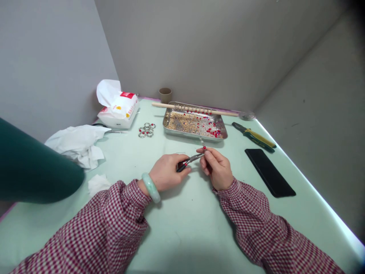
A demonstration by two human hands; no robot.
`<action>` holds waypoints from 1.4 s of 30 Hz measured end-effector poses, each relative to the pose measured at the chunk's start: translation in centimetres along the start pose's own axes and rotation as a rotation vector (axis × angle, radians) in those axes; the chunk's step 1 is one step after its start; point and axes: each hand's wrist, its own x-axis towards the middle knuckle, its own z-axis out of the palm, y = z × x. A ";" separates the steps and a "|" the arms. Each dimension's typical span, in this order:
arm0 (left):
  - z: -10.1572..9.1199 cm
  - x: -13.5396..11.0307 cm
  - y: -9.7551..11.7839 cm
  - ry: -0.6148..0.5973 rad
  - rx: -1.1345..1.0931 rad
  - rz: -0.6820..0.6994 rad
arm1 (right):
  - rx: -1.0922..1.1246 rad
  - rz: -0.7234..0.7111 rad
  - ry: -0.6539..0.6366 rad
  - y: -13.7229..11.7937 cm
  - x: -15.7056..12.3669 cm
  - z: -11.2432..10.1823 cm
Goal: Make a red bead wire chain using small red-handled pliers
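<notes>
My left hand (pixel 169 171) is wrapped round a pair of needle-nose pliers (pixel 194 157) with dark handles. The pliers point right, their tips meeting the fingers of my right hand (pixel 217 165). Between thumb and forefinger, my right hand pinches a short beaded strand (pixel 202 141) with a red bead on it, its upper end sticking out towards the tray. Just beyond the hands stands a metal tray (pixel 194 134) of gold, clear and red beads. A wooden stick (pixel 225 113) carrying beaded rings lies across its back.
Several beaded rings (pixel 146 130) lie left of the tray. A tissue pack (pixel 119 110), crumpled tissue (pixel 76 146) and a dark green cylinder (pixel 37 163) are on the left. Green-yellow pliers (pixel 254 137) and a black flat case (pixel 269 172) lie right. A cup (pixel 165 95) stands behind.
</notes>
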 end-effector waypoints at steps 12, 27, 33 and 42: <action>0.0 0.1 -0.1 0.007 0.007 0.004 | -0.031 -0.011 -0.087 -0.1 -0.4 0.1; 0.3 -0.2 -0.3 0.016 0.136 -0.005 | -0.080 -0.002 -0.133 -0.1 -0.3 0.1; 0.1 -0.2 -0.3 0.012 0.104 0.017 | -0.043 0.003 -0.161 -0.2 -0.4 0.1; 0.1 0.0 -0.1 0.012 0.062 0.025 | -0.033 -0.003 -0.151 -0.2 -0.5 0.1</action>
